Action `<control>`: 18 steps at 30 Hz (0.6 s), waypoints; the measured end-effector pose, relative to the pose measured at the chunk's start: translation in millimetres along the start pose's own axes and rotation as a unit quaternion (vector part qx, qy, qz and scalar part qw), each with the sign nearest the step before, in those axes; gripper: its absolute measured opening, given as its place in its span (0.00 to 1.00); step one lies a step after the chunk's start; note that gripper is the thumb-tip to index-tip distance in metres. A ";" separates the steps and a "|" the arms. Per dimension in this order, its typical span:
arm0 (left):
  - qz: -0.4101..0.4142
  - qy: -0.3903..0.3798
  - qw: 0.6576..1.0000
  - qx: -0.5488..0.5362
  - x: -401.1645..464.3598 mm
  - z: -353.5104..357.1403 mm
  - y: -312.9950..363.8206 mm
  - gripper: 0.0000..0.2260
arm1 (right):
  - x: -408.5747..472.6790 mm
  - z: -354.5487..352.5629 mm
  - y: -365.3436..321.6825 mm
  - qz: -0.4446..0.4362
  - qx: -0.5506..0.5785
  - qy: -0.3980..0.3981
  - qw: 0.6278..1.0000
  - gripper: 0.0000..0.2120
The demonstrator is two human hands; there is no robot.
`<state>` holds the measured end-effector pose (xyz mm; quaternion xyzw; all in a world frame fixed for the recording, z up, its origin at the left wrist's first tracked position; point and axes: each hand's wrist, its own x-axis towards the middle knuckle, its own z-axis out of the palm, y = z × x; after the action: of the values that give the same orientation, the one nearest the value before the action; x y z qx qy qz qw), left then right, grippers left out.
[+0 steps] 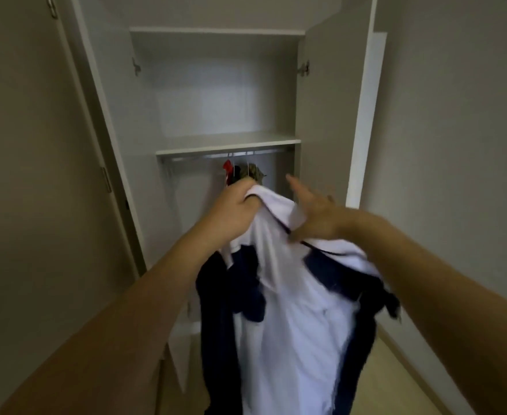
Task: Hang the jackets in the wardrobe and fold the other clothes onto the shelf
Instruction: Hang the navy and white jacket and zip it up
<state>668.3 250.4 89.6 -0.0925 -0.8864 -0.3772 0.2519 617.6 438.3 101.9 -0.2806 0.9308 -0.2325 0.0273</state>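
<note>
Jacket (294,310), white with navy panels, hung in front of the open wardrobe (327,121), held up at chest height and blurred by motion. The left hand (234,211) gripped the white fabric at its top, fingers curled over the bunched cloth. The right hand (312,214) was released, fingers straight and pointing toward the wardrobe, its palm resting against the jacket's shoulder area.

Behind the jacket, a metal rail (225,157) ran just under the shelf (228,143). Two or three garments (246,173) already hung near the rail's middle, one red, one dark, one olive; the held jacket hid their lower parts. Rail to the left and right of them was bare. Both doors stood wide: the left door (36,145) beside the left forearm, the right door (366,115) beyond the right hand.
</note>
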 end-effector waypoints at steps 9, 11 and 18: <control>-0.042 -0.062 0.970 0.230 92.4 7.1 -133.0 0.04 | 141.7 -9.9 35.5 0.063 0.312 0.243 0.916 0.16; -0.088 -0.009 0.980 0.176 102.0 18.9 -173.3 0.06 | 181.2 -14.7 51.1 0.089 0.318 0.260 0.908 0.12; -0.244 0.075 0.939 -0.232 190.6 27.9 -235.1 0.07 | 287.2 -3.0 127.7 0.065 0.158 0.166 0.971 0.14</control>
<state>411.4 101.2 25.3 0.0998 -0.7480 -0.6282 0.1896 310.4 379.8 70.2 -0.1690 0.8903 -0.4173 -0.0683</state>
